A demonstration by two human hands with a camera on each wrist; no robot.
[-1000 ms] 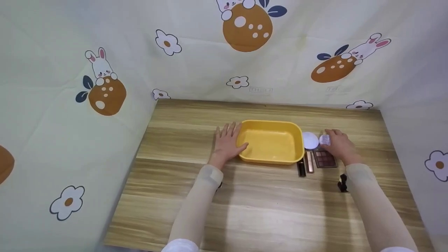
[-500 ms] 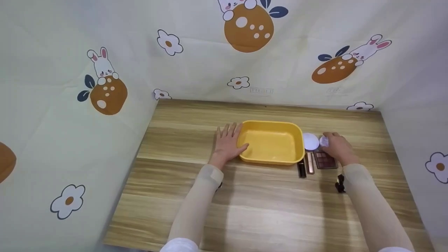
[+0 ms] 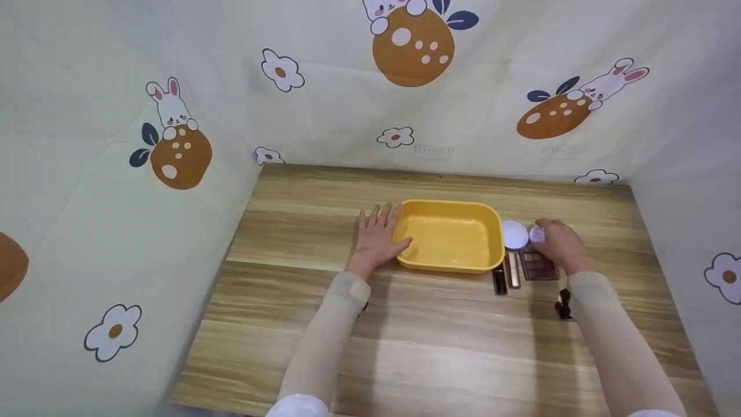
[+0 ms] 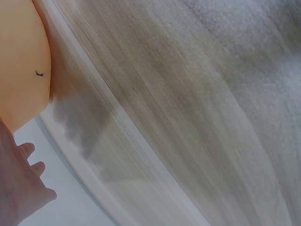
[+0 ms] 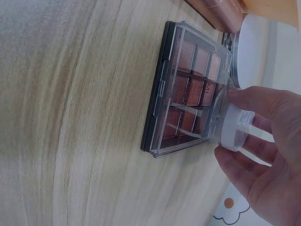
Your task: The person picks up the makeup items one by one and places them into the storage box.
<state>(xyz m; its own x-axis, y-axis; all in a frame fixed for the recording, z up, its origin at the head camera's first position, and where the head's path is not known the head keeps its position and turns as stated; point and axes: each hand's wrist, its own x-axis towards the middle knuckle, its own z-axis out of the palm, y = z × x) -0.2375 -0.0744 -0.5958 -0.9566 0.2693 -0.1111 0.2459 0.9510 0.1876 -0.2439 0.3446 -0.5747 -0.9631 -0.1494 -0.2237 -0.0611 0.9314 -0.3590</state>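
Note:
My left hand [image 3: 375, 240] lies with fingers spread against the left end of a yellow plastic bin [image 3: 451, 236], its thumb reaching over the rim. To the bin's right, my right hand [image 3: 560, 244] pinches a small round white-lidded jar [image 5: 231, 128] between thumb and fingers. That jar stands at the far edge of an eyeshadow palette [image 5: 188, 89] with a clear lid. A larger white round item [image 3: 514, 235] sits between the jar and the bin. Nearer me, a black tube [image 3: 500, 281] and a rose-gold tube [image 3: 514, 271] lie side by side left of the palette.
The wood-grain table [image 3: 451, 341] reaches back to a cloth backdrop [image 3: 324, 110] printed with rabbits and flowers. More of this cloth rises along the left and right sides. A small black object [image 3: 563, 304] shows beside the right wrist.
Since one second ago my right hand has shifted slightly over the small jar, covering more of it. In the last half second hardly anything moves. The left hand stays on the bin.

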